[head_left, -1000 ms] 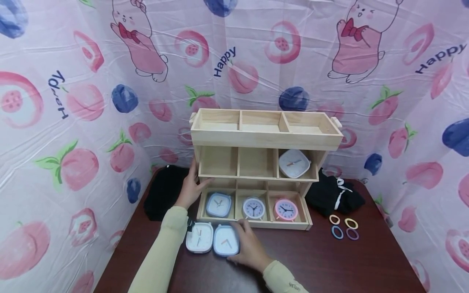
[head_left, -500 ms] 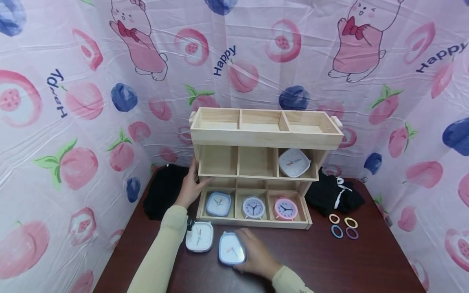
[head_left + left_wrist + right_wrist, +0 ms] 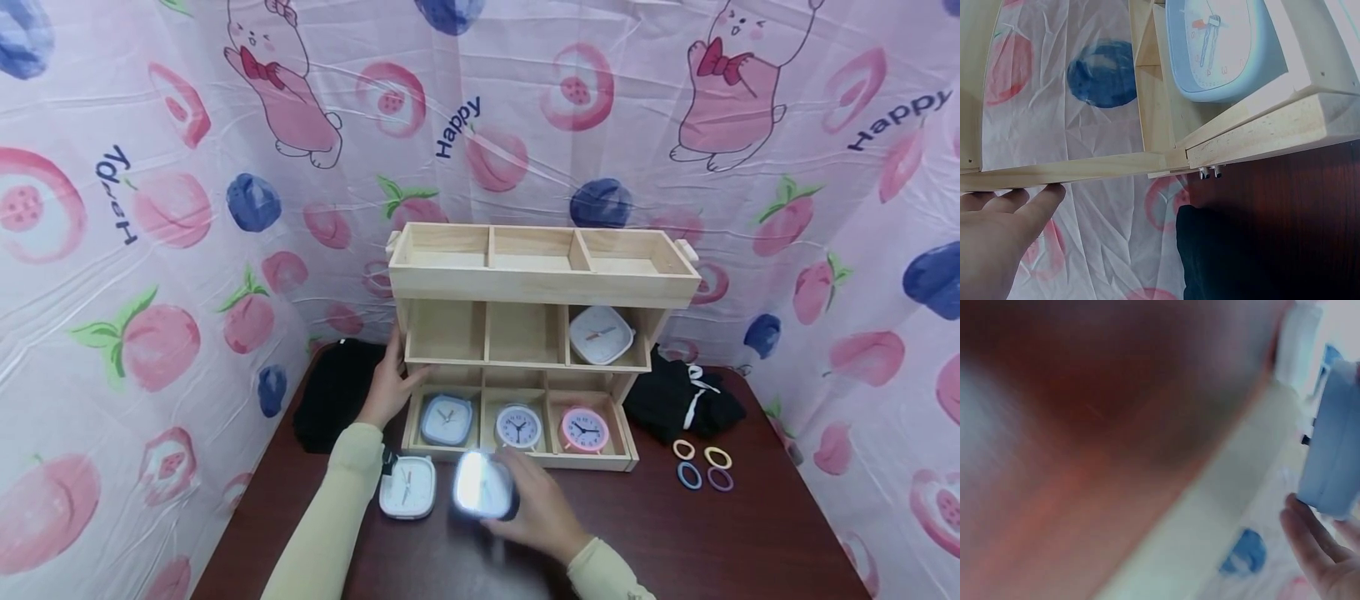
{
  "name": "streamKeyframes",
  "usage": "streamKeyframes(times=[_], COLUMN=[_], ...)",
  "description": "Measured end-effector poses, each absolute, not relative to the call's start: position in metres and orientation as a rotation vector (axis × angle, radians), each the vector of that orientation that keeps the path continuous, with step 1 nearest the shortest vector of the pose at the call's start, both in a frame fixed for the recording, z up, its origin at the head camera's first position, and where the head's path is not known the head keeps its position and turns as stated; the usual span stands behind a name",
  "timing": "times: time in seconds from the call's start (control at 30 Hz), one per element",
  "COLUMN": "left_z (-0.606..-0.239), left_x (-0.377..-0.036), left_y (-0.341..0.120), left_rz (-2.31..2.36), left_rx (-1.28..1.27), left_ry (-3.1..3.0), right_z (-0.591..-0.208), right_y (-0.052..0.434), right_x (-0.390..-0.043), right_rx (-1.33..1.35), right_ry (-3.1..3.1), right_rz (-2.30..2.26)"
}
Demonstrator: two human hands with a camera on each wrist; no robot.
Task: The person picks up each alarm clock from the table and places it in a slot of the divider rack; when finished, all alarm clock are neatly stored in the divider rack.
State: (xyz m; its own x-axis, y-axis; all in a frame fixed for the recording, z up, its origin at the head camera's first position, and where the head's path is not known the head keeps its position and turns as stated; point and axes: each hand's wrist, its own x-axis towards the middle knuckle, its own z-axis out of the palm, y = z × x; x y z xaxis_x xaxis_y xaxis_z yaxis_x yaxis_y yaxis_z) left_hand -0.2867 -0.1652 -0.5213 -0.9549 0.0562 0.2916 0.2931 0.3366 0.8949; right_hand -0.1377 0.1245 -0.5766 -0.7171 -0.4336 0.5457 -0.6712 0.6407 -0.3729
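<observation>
My right hand [image 3: 537, 505] grips a blue square alarm clock [image 3: 482, 485] just above the table, in front of the wooden organizer [image 3: 543, 287]. Glare and blur cover its face; in the right wrist view, fingers touch the edge of its blue casing [image 3: 1334, 444]. My left hand [image 3: 388, 385] rests against the organizer's left side, its fingers extended along the wood in the left wrist view. A white square clock [image 3: 407, 488] lies on the table by my left wrist. In the bottom tray sit a blue square clock [image 3: 447, 419], a white round clock [image 3: 519, 427] and a pink round clock [image 3: 584, 430].
Another white square clock [image 3: 602, 335] leans in the middle tier's right compartment. Black cloth [image 3: 341, 392] lies left of the organizer, and a black bundle with white ties [image 3: 682, 396] lies right. Several coloured rings [image 3: 689, 475] lie at the table's right.
My right hand has taken the blue clock away from beside the white one, moving right and lifting it with a tilt. The left hand stays in place.
</observation>
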Motion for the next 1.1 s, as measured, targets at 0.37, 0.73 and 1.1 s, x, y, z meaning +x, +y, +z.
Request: streamKeyframes(times=[0.37, 0.73, 1.1], left_z=[-0.520, -0.522, -0.521], left_x=[-0.287, -0.285, -0.286], left_y=[-0.165, -0.164, -0.164], left_rz=[-1.650, -1.641, -1.640], left_rx=[-0.320, -0.310, -0.321], left_ry=[-2.387, -2.397, -2.384], right_z=[-0.502, -0.461, -0.457], right_y=[0.132, 0.131, 0.130], right_x=[-0.186, -0.244, -0.272], right_rx=[0.642, 0.385, 0.272], right_ry=[-2.121, -2.089, -2.218], right_rz=[0.907, 0.920, 0.798])
